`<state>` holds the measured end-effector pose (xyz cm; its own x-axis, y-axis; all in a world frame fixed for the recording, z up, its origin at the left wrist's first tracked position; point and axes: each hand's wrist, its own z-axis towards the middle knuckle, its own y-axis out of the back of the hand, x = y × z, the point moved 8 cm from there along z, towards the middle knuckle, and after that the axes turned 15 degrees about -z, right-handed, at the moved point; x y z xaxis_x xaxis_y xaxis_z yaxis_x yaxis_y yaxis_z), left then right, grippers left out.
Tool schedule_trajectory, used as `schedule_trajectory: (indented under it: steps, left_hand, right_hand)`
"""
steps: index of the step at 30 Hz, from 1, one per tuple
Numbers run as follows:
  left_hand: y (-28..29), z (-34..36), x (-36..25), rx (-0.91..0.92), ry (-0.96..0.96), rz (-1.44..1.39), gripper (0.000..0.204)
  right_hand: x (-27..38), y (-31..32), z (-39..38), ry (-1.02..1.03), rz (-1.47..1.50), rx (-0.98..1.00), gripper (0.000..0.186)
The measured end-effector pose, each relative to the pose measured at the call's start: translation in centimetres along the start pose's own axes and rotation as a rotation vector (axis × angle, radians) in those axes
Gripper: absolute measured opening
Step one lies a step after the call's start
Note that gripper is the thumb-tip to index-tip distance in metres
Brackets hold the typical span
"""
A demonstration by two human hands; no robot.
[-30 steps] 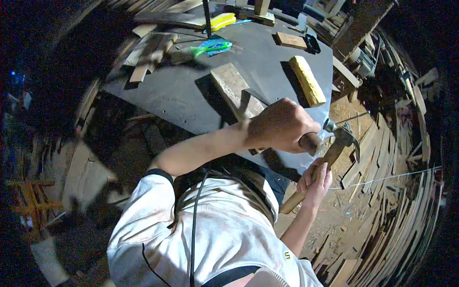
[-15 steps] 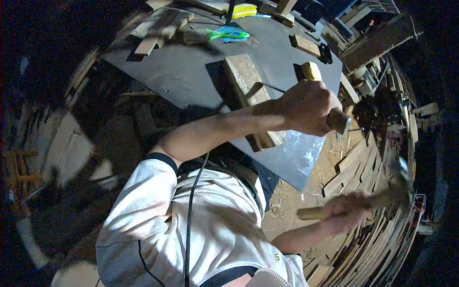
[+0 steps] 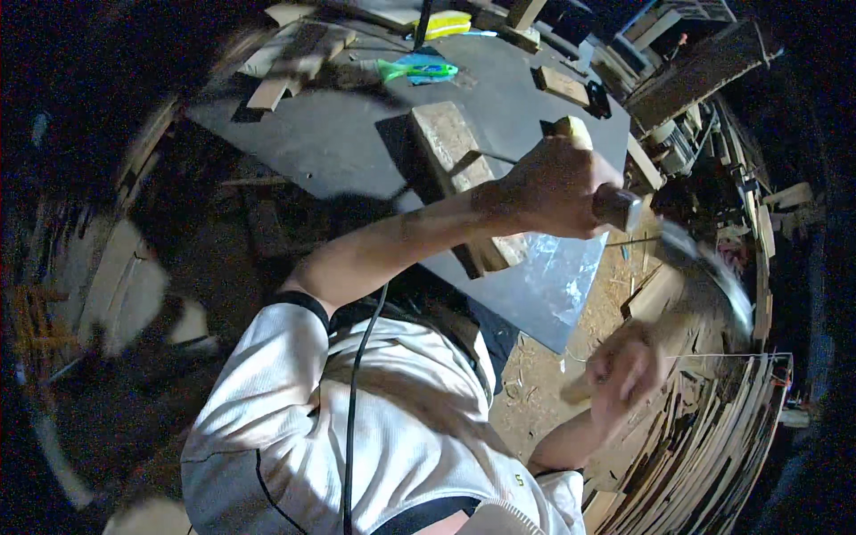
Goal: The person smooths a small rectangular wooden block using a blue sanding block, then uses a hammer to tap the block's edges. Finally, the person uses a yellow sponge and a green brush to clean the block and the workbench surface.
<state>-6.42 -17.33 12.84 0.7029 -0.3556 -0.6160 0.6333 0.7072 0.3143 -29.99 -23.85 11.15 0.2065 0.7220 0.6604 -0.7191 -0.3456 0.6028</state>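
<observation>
My left hand (image 3: 562, 192) is wrapped in a fist around a tool I cannot fully make out. A pale yellow wooden part (image 3: 573, 134) sticks out above the fist, and a blunt brown end (image 3: 619, 208) points right. Beneath that forearm lies a thick wooden block (image 3: 453, 143), slantwise on the grey tabletop (image 3: 348, 147). Lower right, my right hand (image 3: 627, 366) grips a hammer by its wooden handle (image 3: 578, 390). Its metal head (image 3: 713, 272), smeared by motion, is up and to the right, apart from the brown end.
A green-handled brush (image 3: 417, 70) lies on a blue cloth on the far tabletop, near a yellow object (image 3: 443, 24). At the far right are a small wood block (image 3: 563, 86) and a black item (image 3: 597, 99). Stacked wood strips (image 3: 713, 437) fill the lower right.
My right hand has moved up and slightly left, and the hammer head has swung up and left toward the brown end. My left hand has shifted slightly left and up with its tool.
</observation>
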Motion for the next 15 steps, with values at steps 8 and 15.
schedule_trajectory:
  steps: [8, 15]
  left_hand:
    - [0.6, -0.2, -0.2, -0.022, -0.051, 0.028, 0.018]
    - [0.9, 0.3, 1.0, -0.027, -0.060, 0.044, 0.017]
  right_hand:
    - [-1.7, -1.8, 0.1, -0.144, 0.491, 0.124, 0.031]
    - [-3.3, -0.8, -0.5, -0.045, 0.481, -0.130, 0.035]
